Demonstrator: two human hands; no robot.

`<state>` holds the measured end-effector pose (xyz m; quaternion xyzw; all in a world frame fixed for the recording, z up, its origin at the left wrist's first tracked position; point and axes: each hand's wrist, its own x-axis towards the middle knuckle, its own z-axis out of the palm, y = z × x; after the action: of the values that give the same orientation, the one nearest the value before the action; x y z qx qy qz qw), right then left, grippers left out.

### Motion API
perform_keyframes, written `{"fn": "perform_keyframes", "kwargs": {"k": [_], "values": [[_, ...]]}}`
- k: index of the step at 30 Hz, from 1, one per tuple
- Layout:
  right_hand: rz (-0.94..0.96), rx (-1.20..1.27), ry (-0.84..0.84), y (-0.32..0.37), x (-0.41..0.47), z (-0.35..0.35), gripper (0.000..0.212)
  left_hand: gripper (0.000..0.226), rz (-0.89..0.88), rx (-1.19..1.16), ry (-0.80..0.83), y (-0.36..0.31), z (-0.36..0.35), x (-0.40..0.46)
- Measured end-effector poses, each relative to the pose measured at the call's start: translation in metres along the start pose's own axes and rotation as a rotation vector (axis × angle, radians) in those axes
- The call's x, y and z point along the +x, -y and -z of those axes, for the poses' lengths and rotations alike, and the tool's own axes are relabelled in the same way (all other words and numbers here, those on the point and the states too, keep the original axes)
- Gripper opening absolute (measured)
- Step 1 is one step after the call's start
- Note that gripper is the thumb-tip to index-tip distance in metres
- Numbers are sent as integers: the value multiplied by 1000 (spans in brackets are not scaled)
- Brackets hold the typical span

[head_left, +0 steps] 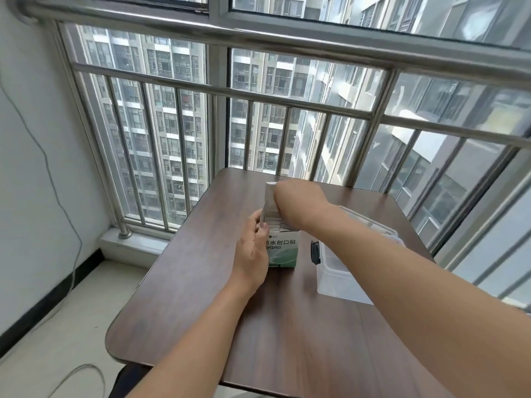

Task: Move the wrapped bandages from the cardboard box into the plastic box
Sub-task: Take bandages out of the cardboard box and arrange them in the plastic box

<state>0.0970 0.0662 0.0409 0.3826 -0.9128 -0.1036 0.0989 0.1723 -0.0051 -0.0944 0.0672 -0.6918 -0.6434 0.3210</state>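
Right hand at the cardboard box mouth, plastic box just to its right.
Left hand clasps the carton's side; right fingers probably pinch wrapped bandages, blur hides it. Carton stands upright.

The right hand is motion-blurred at the open top of the cardboard box; its fingers cannot be resolved, and its grip state cannot be determined. The left hand covers the box's left face. The right forearm hides the near-right part of the plastic box, right of the cardboard box. Bandages inside the cardboard box are too blurred to count.
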Motion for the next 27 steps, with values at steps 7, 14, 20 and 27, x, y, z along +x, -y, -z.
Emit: {"fn": "perform_keyframes", "kwargs": {"k": [7, 14, 20, 27], "values": [[247, -112, -28, -6, 4, 2, 35, 41, 12, 50, -20, 2, 0, 0], [180, 31, 103, -16, 8, -5, 36, 50, 34, 49, -25, 3, -1, 1], [221, 167, 135, -29, 10, -12, 22, 45, 34, 54, -26, 1, -2, 1], [238, 330, 60, -40, 5, -16, 12, 49, 40, 36, -16, -1, -2, 0]]}}
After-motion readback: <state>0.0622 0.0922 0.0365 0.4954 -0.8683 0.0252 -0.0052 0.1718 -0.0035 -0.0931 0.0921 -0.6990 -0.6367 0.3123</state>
